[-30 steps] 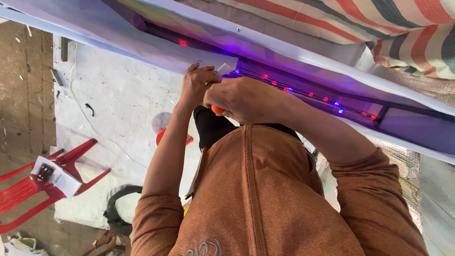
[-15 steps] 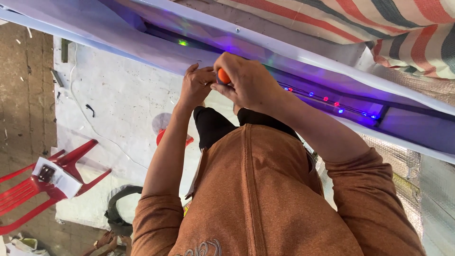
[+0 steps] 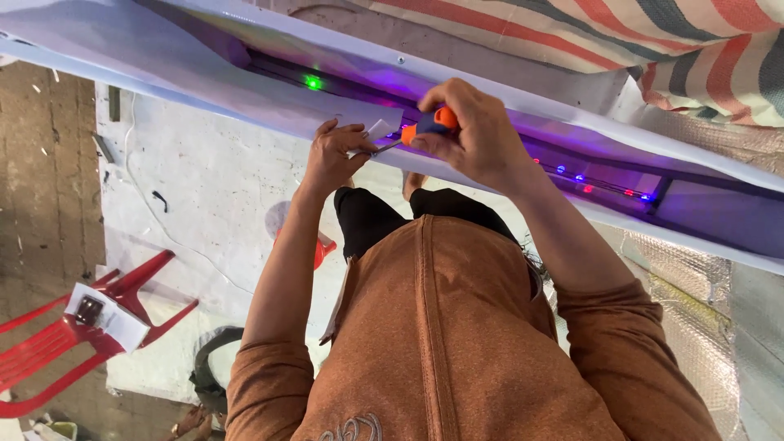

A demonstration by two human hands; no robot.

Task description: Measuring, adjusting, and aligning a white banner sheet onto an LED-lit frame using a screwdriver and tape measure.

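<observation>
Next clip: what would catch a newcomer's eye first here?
Probably the purple-lit channel running across the upper part of the picture, dotted with a green light to the left and red and blue lights to the right. At its middle the right hand grips an orange-handled screwdriver, tip near the left hand, which rests on the panel edge. A red plastic chair stands out at lower left.

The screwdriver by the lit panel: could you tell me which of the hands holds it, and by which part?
The right hand holds the screwdriver by its orange handle; the left hand pinches a small white piece at its tip.
</observation>
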